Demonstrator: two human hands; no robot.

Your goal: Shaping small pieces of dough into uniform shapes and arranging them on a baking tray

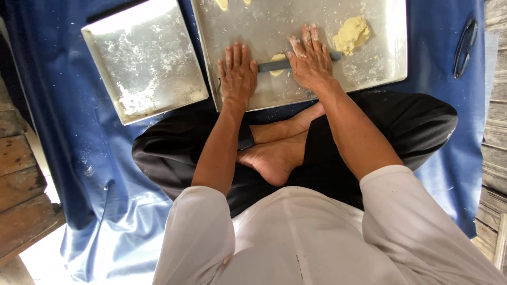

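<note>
From my remote view off the head camera, worn wooden floorboards (21,174) edge the far left, then a blue cloth (79,137) spread on the floor under a cross-legged person in black trousers and a white top. On the cloth sits a smaller metal tray (145,60), dusted with flour and holding nothing else. Beside it and touching at one corner is the larger metal tray (393,63), where the work is. The left hand (238,74) lies flat, fingers straight and together, palm pressing the left end of a dark rolling rod (274,65). A small flattened piece of pale yellow dough (278,57) shows under the rod between the hands. The right hand (310,59), floury, fingers likewise extended and gripping nothing, presses the rod's right end. I judge this to be mid-roll, the piece still thick. The next stroke seems to call for even pressure from both palms so the rod runs straight. A larger dough lump (351,34) waits just right of the hand; dark spectacles (465,45) lie on the cloth at far right.
</note>
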